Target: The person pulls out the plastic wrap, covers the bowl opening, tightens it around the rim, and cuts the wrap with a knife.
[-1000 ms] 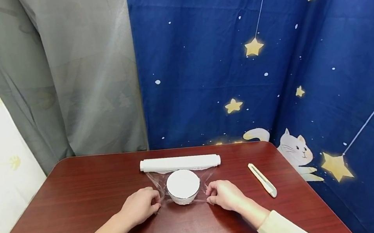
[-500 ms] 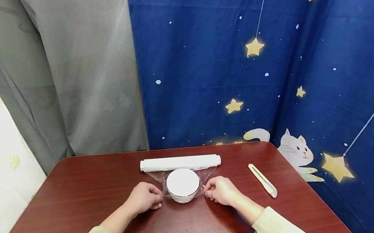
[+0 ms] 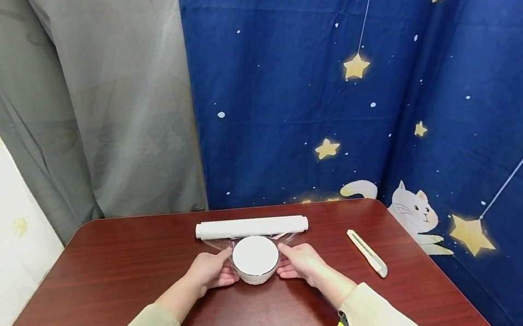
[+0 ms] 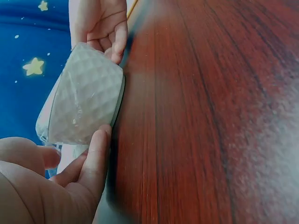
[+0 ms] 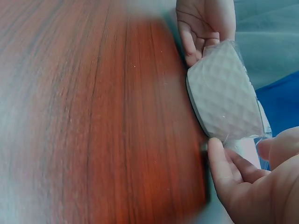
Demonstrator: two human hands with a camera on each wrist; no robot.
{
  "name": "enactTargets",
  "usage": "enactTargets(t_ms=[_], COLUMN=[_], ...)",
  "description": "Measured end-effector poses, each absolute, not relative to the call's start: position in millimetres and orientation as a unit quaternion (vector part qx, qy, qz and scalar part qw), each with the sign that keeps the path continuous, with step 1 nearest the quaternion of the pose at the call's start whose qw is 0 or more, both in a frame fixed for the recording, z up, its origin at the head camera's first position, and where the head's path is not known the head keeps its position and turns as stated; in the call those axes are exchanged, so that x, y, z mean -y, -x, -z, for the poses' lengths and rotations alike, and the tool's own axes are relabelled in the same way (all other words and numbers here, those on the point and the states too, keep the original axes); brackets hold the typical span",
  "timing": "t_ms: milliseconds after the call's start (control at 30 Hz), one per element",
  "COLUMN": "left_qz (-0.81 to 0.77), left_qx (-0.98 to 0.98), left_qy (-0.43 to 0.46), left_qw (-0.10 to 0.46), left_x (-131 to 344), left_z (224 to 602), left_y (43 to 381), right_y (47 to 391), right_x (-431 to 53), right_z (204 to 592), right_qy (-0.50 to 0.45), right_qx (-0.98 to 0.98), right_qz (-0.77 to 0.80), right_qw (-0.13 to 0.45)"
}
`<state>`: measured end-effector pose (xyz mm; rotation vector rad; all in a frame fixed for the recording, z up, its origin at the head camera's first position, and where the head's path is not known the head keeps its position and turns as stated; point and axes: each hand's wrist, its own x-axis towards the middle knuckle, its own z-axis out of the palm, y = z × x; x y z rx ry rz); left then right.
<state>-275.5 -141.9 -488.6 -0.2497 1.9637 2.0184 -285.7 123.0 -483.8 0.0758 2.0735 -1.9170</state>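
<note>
Just below the centre of the frame in the head view, a white bowl [image 3: 258, 280] appears to stand upright on the reddish-brown bench [image 3: 131, 268], midway between the two hands, probably so that both reach it evenly. Clear film [image 3: 219, 243] runs to it from the white roll [image 3: 251, 226] lying lengthwise behind it; having the roll that close leaves only a short span to manage, and its weight likely helps anchor the far edge.

The left hand [image 3: 210, 271] is at the bowl's left side and the right hand [image 3: 302, 263] mirrors it on the right. Neither grip is clamped: on each, thumb and fingers stand apart, thumb up near the rim, fingertips down by the base. Both wrist views show the film wrinkled over the diamond-patterned wall, so the paired touch seems meant to press it flat there while each hand steadies the bowl against the other's push. Whether any loose film is caught beneath the fingertips, I cannot tell.

At the right of the frame, well apart from the hands, a pale utility cutter [image 3: 367, 253] lies slantwise, perhaps parked there to stay within reach yet out of the film's way.
</note>
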Motion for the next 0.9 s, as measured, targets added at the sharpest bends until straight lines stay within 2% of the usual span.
enactTargets(t_ms=[367,667,900], left_qz=[-0.700,-0.686,-0.679], left_qx=[-0.697,-0.717,-0.728], left_qy=[0.089,0.087,0.093], left_qw=[0.124,0.094,0.030], left_x=[134,132,127], left_z=[488,487,492], left_y=[280,275,273], right_y=[290,289,287], right_x=[-115,-114,-112], right_z=[483,483,487], right_qy=[-0.026,-0.036,-0.048], right_qx=[-0.720,-0.711,-0.703], right_qz=[0.680,0.689,0.698], right_qw=[0.131,0.137,0.128])
